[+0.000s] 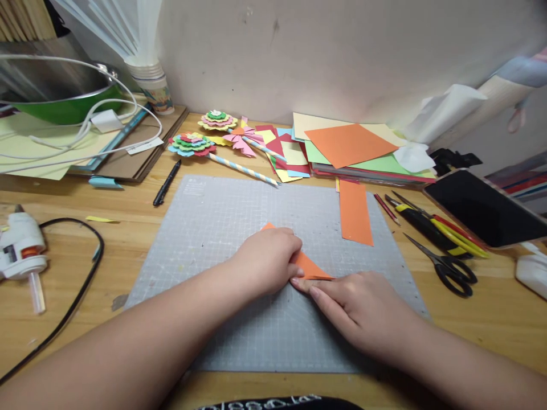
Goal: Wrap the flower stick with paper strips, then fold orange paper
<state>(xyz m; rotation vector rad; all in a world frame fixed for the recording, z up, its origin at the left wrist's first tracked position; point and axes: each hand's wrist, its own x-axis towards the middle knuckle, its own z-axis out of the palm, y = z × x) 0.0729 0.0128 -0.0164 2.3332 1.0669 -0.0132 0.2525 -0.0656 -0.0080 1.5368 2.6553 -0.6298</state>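
A folded piece of orange paper (311, 266) lies on the grey cutting mat (222, 210), its visible part tapering to a point at the right. My left hand (273, 256) is closed over the paper, its fingers curled and pressing down, and it hides much of the sheet. Along the near edge my right hand (354, 304) has its thumb and forefinger pinched at the fold, touching the left fingertips. An orange paper strip (356, 213) rests at the mat's far right, apart from both hands.
Scissors (444, 265), a utility knife (427, 228) and a phone (491, 205) lie at right. Paper flowers (192, 145) and stacked coloured paper (367, 162) sit along the wall. On the left are a glue gun (23, 247) with its cord and a black pen (166, 183).
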